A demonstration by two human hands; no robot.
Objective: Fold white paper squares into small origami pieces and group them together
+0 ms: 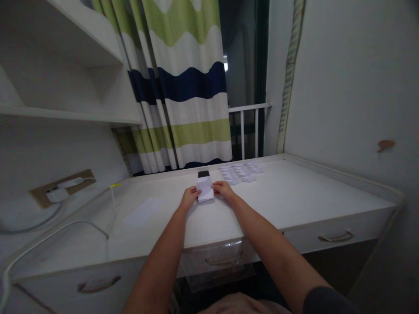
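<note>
A small folded piece of white paper (205, 189) is held up just above the desk, between my two hands. My left hand (190, 197) pinches its left edge, thumb toward me. On the opposite edge, my right hand (223, 189) grips it with closed fingers. Right behind the paper lies a black phone-like object (203, 173), partly covered by it. Several small folded white paper pieces (240, 172) sit in rows to the right, beyond my right hand. A flat stack or sheet of white paper (145, 210) lies on the desk to my left.
The white desk (314, 187) has drawers with metal handles (336, 237) along its front. A white cable (59, 229) runs over its left side from a wall socket (62, 187) with plugs. A striped curtain (193, 87) hangs behind, and a shelf (65, 114) juts out upper left.
</note>
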